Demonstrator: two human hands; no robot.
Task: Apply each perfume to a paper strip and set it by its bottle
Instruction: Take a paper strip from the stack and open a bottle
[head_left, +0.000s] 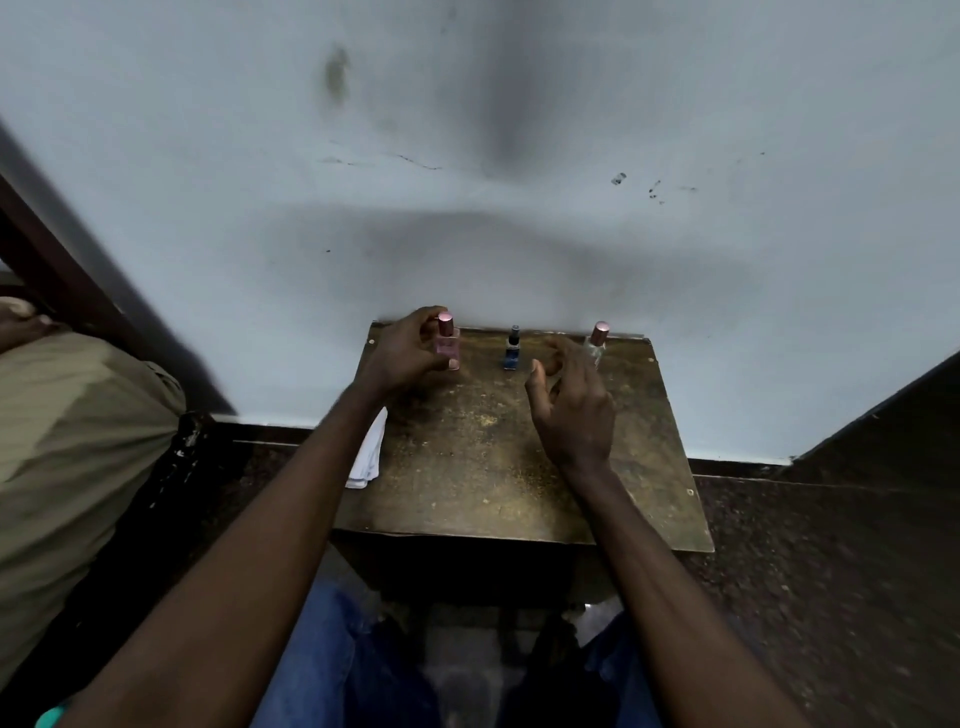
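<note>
Gripping pink bottle (448, 347), left hand (402, 353) (right hand (571, 410) apparently loose).

txt/brands/nos: 0 legible | pink bottle (448, 347) front: too blurry

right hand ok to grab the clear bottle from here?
Probably yes. The right hand is empty, fingers loosely curled, just in front of the clear bottle, with nothing between them. The blue bottle stands apart to its left; the left hand grips the pink bottle.
</note>
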